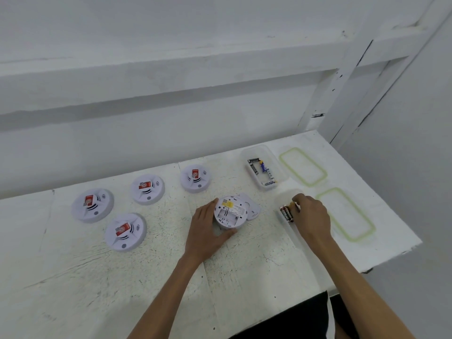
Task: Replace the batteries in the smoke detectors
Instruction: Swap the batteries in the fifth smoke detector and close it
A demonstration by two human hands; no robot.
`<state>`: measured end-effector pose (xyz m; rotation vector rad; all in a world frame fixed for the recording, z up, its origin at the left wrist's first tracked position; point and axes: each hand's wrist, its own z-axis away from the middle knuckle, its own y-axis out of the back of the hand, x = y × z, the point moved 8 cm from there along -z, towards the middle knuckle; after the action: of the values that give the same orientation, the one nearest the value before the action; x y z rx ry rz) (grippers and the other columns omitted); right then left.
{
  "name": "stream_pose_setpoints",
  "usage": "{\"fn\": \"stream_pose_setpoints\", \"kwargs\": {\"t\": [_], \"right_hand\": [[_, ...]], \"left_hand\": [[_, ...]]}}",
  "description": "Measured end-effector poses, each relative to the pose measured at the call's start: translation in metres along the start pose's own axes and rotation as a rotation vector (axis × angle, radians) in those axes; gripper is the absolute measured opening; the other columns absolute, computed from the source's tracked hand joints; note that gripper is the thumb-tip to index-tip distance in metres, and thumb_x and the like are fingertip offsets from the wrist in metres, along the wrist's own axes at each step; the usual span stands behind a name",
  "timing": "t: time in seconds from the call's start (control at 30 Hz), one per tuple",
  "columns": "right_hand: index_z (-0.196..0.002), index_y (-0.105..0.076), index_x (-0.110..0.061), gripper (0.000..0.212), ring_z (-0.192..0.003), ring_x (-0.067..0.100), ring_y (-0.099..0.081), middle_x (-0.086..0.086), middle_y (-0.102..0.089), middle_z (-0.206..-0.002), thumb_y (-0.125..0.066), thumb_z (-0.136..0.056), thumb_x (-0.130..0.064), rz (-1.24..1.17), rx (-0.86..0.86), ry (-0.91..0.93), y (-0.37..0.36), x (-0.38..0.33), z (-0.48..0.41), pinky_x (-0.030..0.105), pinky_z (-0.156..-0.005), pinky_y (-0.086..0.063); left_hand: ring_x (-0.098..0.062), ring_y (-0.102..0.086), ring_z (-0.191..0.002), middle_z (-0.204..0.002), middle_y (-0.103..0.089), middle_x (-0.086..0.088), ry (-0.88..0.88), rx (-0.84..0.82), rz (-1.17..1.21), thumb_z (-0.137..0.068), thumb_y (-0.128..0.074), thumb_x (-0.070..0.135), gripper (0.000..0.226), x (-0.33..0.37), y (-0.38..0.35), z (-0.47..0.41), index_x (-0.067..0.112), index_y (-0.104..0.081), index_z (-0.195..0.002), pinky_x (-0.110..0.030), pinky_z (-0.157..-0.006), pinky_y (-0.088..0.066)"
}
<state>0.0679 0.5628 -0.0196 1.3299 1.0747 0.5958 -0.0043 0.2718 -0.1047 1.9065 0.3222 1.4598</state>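
An opened smoke detector (231, 211) lies face down at the table's middle, its battery bay showing. My left hand (208, 228) grips its rim with thumb and fingers. Its detached back cover (253, 207) lies just right of it. My right hand (310, 214) reaches into a clear container (285, 199) and pinches a battery beside two dark red batteries (286, 214). Several closed detectors sit face up to the left, such as one detector (195, 178) at the back.
A second clear container (265, 167) with several batteries stands behind the right hand. Two green-rimmed lids (303, 166) (346, 214) lie near the table's right edge. More detectors (93, 204) (126, 231) (147, 188) occupy the left. A white wall rises behind.
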Motion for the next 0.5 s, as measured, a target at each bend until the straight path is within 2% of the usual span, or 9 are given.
{"fn": "stream_pose_setpoints", "kwargs": {"t": [0.1,0.2,0.33,0.5], "right_hand": [[-0.093,-0.066,-0.011,0.012,-0.073,0.026,-0.058,0.006,-0.066,-0.084,-0.055,-0.095,-0.016,-0.059,0.091,0.028,0.010,-0.010,-0.004,0.036,-0.057,-0.050],[-0.091,-0.068,-0.014,0.011,-0.077,0.024,-0.060,0.003,-0.068,-0.085,-0.057,-0.094,-0.016,-0.138,0.127,0.068,0.015,-0.025,-0.019,0.039,-0.063,-0.053],[-0.098,-0.071,-0.011,0.013,-0.087,0.025,-0.060,0.003,-0.071,-0.091,-0.060,-0.092,-0.011,-0.204,0.090,0.158,0.010,-0.050,-0.051,0.037,-0.074,-0.049],[-0.098,-0.073,-0.006,0.017,-0.084,0.027,-0.062,0.010,-0.072,-0.089,-0.058,-0.089,-0.003,-0.266,-0.015,0.194,-0.012,-0.074,-0.091,0.031,-0.072,-0.045]], "left_hand": [[-0.012,-0.041,-0.138,-0.152,-0.047,0.007,-0.004,0.008,0.008,-0.075,-0.071,0.077,0.103,0.002,0.001,0.000,0.019,-0.038,-0.154,-0.042,-0.116,-0.039],[-0.011,-0.042,-0.137,-0.150,-0.048,0.006,-0.002,0.015,0.029,-0.074,-0.072,0.076,0.103,0.003,0.002,0.001,0.019,-0.040,-0.153,-0.043,-0.115,-0.040],[-0.013,-0.043,-0.135,-0.148,-0.050,0.005,0.022,0.040,0.080,-0.070,-0.068,0.083,0.107,0.002,0.005,0.002,0.018,-0.042,-0.151,-0.041,-0.111,-0.044],[-0.011,-0.041,-0.135,-0.147,-0.050,0.006,0.038,0.048,0.107,-0.067,-0.068,0.084,0.108,0.003,0.006,0.002,0.019,-0.044,-0.150,-0.041,-0.111,-0.044]]}}
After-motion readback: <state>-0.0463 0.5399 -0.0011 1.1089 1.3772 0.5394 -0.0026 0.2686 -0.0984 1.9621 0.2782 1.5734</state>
